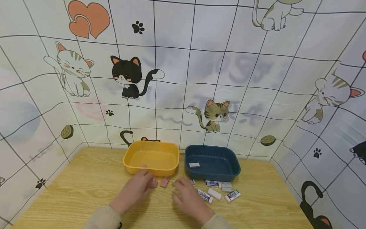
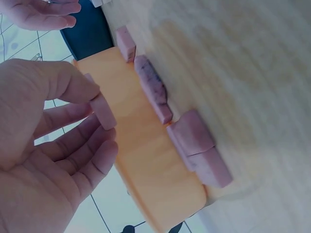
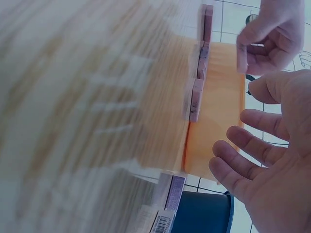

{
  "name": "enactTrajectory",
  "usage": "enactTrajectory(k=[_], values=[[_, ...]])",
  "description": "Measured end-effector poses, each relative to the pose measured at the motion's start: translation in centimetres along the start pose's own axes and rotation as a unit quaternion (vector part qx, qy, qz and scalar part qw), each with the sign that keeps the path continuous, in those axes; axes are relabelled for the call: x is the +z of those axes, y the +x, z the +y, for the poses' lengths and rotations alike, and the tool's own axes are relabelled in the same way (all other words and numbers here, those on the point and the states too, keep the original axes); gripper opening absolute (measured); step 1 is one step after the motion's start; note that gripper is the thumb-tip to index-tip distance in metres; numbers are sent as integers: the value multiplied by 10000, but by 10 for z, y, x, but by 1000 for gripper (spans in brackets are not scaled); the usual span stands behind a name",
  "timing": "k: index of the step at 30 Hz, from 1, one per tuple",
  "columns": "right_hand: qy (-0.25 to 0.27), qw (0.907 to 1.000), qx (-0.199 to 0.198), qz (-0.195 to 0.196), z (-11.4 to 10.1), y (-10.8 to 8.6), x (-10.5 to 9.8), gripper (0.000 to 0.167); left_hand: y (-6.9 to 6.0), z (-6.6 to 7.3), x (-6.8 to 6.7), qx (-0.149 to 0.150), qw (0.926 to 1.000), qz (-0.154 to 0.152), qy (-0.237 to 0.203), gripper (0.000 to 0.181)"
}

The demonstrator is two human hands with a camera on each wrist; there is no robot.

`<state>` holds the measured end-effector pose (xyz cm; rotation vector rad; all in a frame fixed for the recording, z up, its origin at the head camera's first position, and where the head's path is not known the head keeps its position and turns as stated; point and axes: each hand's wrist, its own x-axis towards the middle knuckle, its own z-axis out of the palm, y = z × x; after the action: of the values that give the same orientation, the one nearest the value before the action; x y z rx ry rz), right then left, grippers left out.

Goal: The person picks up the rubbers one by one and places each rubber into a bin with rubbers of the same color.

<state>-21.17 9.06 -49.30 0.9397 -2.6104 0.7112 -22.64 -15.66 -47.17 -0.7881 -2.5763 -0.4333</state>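
Can make out dark blue bands with pale print on the sleeved erasers (image 1: 233, 196) in front of the blue bin (image 1: 213, 176) (lettering too small to read), plus a barcode (image 3: 162, 224) on one sleeve, from the right wrist. Can also see faint violet lettering on the cat-print backdrop (image 1: 174, 35), too blurred to read.

Pinches a pink eraser (image 2: 103, 110) between thumb and fingertips of the left hand (image 1: 134, 190), raised off the table (image 1: 257, 203) before the front wall of the yellow bin (image 1: 168, 173). Holds the right hand (image 1: 189, 197) with fingers spread, just left of the sleeved erasers.

Can see more pink erasers (image 1: 164, 182) on the table along the yellow bin's front wall, and a plain white eraser (image 1: 194, 165) inside the blue bin.

Places both bins near the table's back edge, with a narrow gap between, and with wider stretches of wood grain out to the left and right edges.
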Motion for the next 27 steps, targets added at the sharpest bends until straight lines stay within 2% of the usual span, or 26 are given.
enactTrajectory(k=[4, 10, 14, 17, 23, 27], values=[[-24, 9999, -72, 74, -1, 1, -1, 23, 8, -2, -2, 103, 9999, 126, -27, 31], [16, 9999, -88, 51, -5, 7, -3, 26, 17, -6, -5, -39, 9998, -48, -209, 31], [8, 9999, -94, 39, -6, 10, -5, 28, 24, -8, -4, -117, 9997, -14, -216, 23], [19, 9999, -135, 69, -7, 10, -5, 28, 30, -9, -4, -258, 9993, -6, -276, 18], [30, 9994, -240, 228, -6, 11, -3, 27, 42, -12, -2, -682, 9966, -63, -455, 15], [-17, 9992, -279, 276, -5, 12, -1, 26, 50, -14, 0, -860, 9953, -71, -436, 14]])
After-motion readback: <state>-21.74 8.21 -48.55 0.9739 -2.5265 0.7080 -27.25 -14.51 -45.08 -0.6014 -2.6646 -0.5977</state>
